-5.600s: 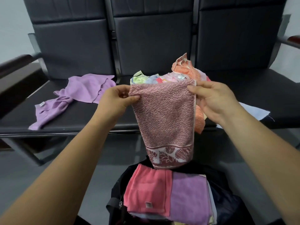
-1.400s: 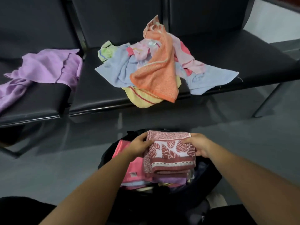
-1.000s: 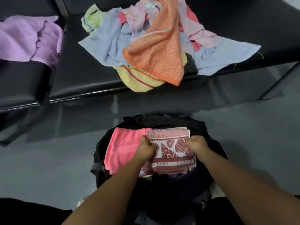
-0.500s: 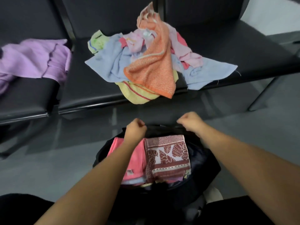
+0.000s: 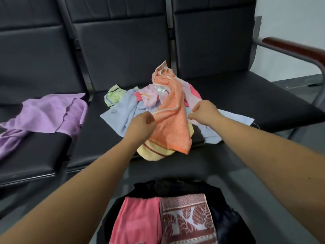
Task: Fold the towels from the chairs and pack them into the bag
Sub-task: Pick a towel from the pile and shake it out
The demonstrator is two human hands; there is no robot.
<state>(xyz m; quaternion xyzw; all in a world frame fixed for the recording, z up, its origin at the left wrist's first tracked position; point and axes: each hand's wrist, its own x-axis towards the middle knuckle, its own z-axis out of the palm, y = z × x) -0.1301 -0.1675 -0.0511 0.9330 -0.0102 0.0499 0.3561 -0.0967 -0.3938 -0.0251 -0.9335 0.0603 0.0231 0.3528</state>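
My left hand (image 5: 142,124) is at 11 o'clock, fingers curled, knuckles against the left edge of the orange terry towel with the pale stripe (image 5: 173,120). I cannot tell whether any cloth is pinched yet. My right hand (image 5: 204,111) is at 1 o'clock, also curled, at the towel's right edge where the pile's pale pink cloth (image 5: 189,95) and the light blue towel (image 5: 123,113) meet. I cannot tell its hold either.

The orange towel lies on top of the heap at 12 o'clock, on the black padded surface of the middle chair (image 5: 98,138). Its lower corner hangs over the front edge above the yellow towel with red stripes (image 5: 153,150). A green-trimmed towel (image 5: 114,95) pokes out behind. At 9 o'clock a lilac towel (image 5: 47,113) sprawls on the next seat. At 6 o'clock, on the floor, the black bag (image 5: 175,187) holds a folded coral-pink towel (image 5: 139,219) beside a folded rose towel with a leaf border (image 5: 188,219).

I judge the tangle to be the risk. The orange towel is draped through the others, so a quick lift could drag the pink and blue cloths along. The yellow one, already overhanging, might then slide to the floor. If either hand has only a thin pinch, the towel may slip out crooked and fold badly. The bag looks well filled, so another layer could sit proud and topple.
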